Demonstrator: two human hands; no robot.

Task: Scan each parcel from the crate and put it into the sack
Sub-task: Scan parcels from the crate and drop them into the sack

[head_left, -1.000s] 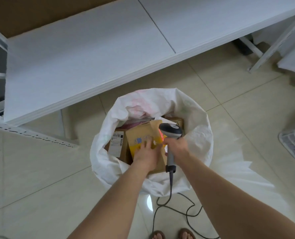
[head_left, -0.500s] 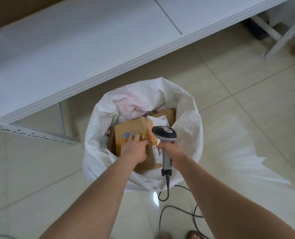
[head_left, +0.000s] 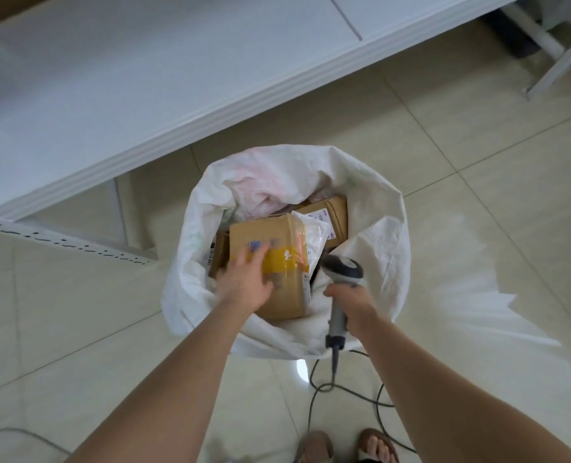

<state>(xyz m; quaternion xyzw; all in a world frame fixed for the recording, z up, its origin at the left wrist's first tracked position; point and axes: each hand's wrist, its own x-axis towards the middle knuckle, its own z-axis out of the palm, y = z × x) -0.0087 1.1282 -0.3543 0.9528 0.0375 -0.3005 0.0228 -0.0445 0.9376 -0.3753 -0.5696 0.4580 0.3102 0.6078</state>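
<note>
A white woven sack (head_left: 380,228) stands open on the tiled floor. Inside it lies a brown cardboard parcel (head_left: 279,235) with yellow tape and a red scan line on its right edge. My left hand (head_left: 244,282) is over the parcel's near left part, fingers spread and fairly straight, touching its top; the hand is blurred. To the right, my right hand (head_left: 354,302) grips the handle of a grey barcode scanner (head_left: 342,270), its head pointing into the sack. Another brown parcel (head_left: 334,215) and a white mailer (head_left: 312,232) lie deeper in the sack.
A white shelf board (head_left: 143,78) runs across the top left, just beyond the sack. The scanner's cable (head_left: 317,385) loops on the floor by my sandalled feet (head_left: 314,446). A white frame leg (head_left: 557,65) stands at the top right.
The taped parcel has sunk from tilted in my left hand to lying in the sack. My left hand's fingers have straightened off its edge. The scanner has drawn back to the right.
</note>
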